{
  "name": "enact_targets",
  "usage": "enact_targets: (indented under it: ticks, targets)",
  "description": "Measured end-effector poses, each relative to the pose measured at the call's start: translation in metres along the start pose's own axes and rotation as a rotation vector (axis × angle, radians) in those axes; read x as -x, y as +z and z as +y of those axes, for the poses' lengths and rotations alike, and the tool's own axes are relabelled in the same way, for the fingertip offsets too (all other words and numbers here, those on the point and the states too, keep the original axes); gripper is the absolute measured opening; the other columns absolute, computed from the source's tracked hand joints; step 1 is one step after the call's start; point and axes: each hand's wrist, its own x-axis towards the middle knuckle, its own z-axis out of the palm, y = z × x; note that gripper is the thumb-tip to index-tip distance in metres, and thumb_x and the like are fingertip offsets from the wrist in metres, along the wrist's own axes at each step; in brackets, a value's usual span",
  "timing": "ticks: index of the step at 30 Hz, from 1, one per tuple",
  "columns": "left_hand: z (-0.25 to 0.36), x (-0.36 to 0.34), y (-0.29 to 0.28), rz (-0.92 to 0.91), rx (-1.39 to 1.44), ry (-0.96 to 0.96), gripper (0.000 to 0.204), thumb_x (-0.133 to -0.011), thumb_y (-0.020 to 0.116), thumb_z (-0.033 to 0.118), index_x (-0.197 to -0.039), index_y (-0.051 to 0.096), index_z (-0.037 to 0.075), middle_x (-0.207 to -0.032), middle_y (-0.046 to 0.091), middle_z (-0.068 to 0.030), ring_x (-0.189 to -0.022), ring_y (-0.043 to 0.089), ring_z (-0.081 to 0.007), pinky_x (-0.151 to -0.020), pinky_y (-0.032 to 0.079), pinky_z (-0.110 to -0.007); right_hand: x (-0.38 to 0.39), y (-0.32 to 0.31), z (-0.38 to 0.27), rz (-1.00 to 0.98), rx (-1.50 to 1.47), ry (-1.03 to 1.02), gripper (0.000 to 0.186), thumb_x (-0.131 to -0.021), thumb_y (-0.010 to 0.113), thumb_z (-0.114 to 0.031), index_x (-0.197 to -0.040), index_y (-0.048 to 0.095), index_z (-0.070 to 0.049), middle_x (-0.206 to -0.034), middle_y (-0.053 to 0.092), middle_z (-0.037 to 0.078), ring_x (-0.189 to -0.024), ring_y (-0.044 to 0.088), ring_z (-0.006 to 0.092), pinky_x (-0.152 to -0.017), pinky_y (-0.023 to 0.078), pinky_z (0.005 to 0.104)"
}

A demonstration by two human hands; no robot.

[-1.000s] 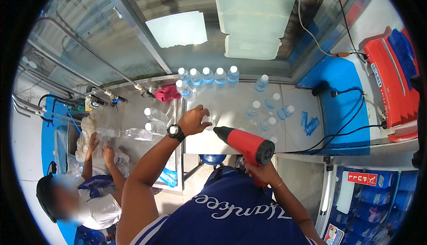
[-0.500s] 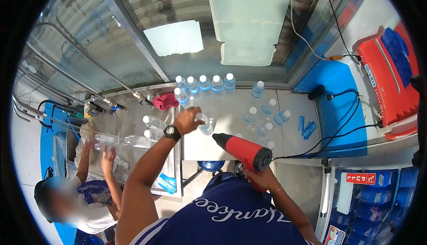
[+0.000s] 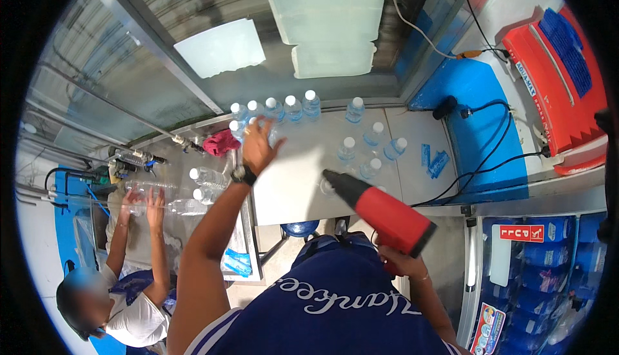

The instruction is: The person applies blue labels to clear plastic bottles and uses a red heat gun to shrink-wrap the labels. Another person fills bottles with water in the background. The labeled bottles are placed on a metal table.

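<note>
My left hand (image 3: 259, 147) is over the near side of a row of water bottles (image 3: 292, 109) with white caps and blue bands. Its thumb stands apart from the fingers, and a bottle with a white cap (image 3: 253, 122) is partly hidden behind them. Another front bottle (image 3: 236, 128) is just left of it. My right hand (image 3: 401, 262) is wrapped round the handle of a red heat gun (image 3: 387, 213). The black nozzle tilts up and left over the white tabletop (image 3: 290, 194), close to a partly hidden bottle (image 3: 327, 186).
Several bottles (image 3: 374, 134) stand loosely on the right, beside blue plastic sleeves (image 3: 435, 162). Black cables (image 3: 480, 178) run along the right. A co-worker's hands (image 3: 145, 203) handle clear bottles in the metal sink (image 3: 248, 232) at left. A pink cloth (image 3: 220, 142) lies near the sink.
My left hand has moved the bottle from the middle of the table to the row, and its fingers have spread. The heat gun stays in my right hand. The view has shifted.
</note>
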Motion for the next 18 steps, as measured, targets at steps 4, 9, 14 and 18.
enact_targets:
  ticks: [4,9,14,18]
  targets:
    - [0.093,0.065,0.019,-0.371,0.454,0.272,0.061,-0.083,0.086,0.027,-0.136,0.06,0.011,-0.135,0.058,-0.016,-0.119,0.059,-0.0378,-0.102,0.049,-0.048,0.023,-0.025,-0.009,0.218,-0.178,-0.029,0.033,-0.091,0.074,-0.008,-0.122,0.063,-0.002,-0.098,0.068,0.005,-0.074,0.063,0.012,-0.064,0.053,0.0294]
    - [0.115,0.071,0.025,-0.506,0.388,0.304,0.034,-0.087,0.073,0.005,-0.119,0.068,0.01,-0.125,0.062,-0.0135,-0.112,0.062,-0.0359,-0.096,0.053,-0.044,0.03,-0.044,-0.012,0.123,-0.144,0.036,0.036,-0.092,0.069,-0.002,-0.126,0.061,0.0,-0.101,0.068,0.006,-0.077,0.064,0.0133,-0.065,0.054,0.0296]
    - [0.087,0.066,0.008,-0.499,0.396,0.289,0.03,-0.084,0.073,0.0,-0.112,0.07,0.008,-0.119,0.064,-0.013,-0.109,0.063,-0.0351,-0.095,0.052,-0.044,0.011,-0.032,0.022,0.017,-0.097,0.151,0.032,-0.097,0.071,-0.009,-0.127,0.062,-0.001,-0.099,0.068,0.006,-0.077,0.064,0.0127,-0.066,0.055,0.0296]
    - [0.072,0.065,-0.003,-0.524,0.336,0.309,0.028,-0.085,0.073,0.002,-0.112,0.07,0.008,-0.119,0.065,-0.0127,-0.11,0.063,-0.0347,-0.096,0.051,-0.045,-0.008,-0.019,0.047,-0.019,-0.126,0.132,0.03,-0.096,0.071,-0.008,-0.124,0.062,-0.002,-0.098,0.068,0.006,-0.076,0.064,0.0133,-0.064,0.054,0.029]
